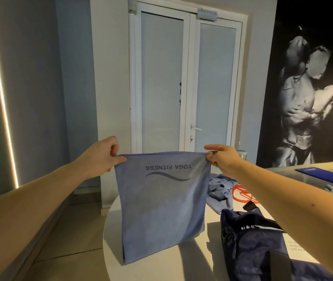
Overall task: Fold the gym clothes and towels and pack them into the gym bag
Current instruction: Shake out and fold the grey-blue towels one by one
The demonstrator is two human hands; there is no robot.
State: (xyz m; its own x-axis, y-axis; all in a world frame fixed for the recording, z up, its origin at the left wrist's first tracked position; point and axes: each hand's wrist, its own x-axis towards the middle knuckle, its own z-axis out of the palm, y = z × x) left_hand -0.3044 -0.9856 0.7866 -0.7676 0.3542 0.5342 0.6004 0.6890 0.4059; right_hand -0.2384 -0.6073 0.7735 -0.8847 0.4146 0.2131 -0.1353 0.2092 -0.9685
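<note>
Two hands hold a blue towel (161, 205) up over the white counter (192, 260): left hand (102, 157) and right hand (222, 158) each pinch a top corner. Navy gym bag (256, 246) lies just right; crumpled blue clothes (220, 189) behind.

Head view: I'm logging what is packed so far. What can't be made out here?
- Bag: inside hidden by its own folds and the right arm; the bottom edge cuts it off.
- Clothes: partly behind the towel and right arm; garment type unclear.
- Paper: print too small to read, partly under the arm.
- Orange band: partly behind the right arm.
</note>
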